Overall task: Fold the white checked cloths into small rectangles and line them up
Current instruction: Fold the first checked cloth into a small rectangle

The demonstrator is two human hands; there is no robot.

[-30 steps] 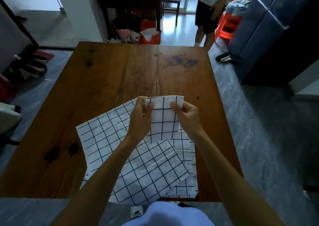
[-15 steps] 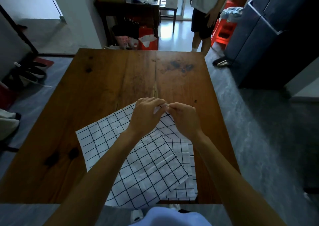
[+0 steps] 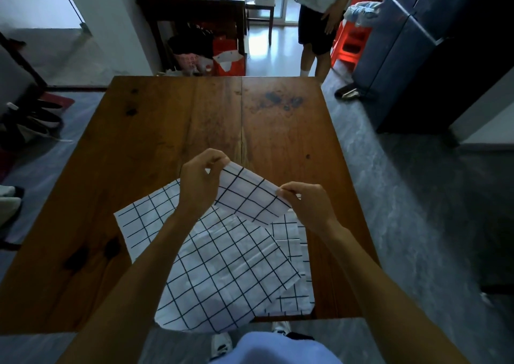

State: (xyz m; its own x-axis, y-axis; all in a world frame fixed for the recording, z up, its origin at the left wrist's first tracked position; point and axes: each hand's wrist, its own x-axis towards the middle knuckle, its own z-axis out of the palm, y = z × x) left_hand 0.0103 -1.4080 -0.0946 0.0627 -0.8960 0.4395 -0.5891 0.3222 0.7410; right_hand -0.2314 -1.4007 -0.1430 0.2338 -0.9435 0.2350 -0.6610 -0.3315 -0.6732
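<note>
A small folded white checked cloth (image 3: 250, 194) is held just above the wooden table (image 3: 172, 130). My left hand (image 3: 200, 180) pinches its far left corner and my right hand (image 3: 308, 205) pinches its right end. Under my arms a large unfolded checked cloth (image 3: 222, 269) lies spread on the near part of the table, its front edge hanging over the table edge. Another checked cloth (image 3: 292, 233) peeks out from beneath it on the right.
A person (image 3: 319, 16) stands past the table's far right corner, beside red stools (image 3: 350, 44) and a dark cabinet (image 3: 417, 52). A cluttered dark side table (image 3: 194, 5) with bags below is behind. Shoes (image 3: 36, 119) lie on the floor to the left.
The folded cloth was bunched between both hands close together half a second ago. Now my hands have drawn apart, the right one moving right and nearer, stretching the cloth flat into a strip.
</note>
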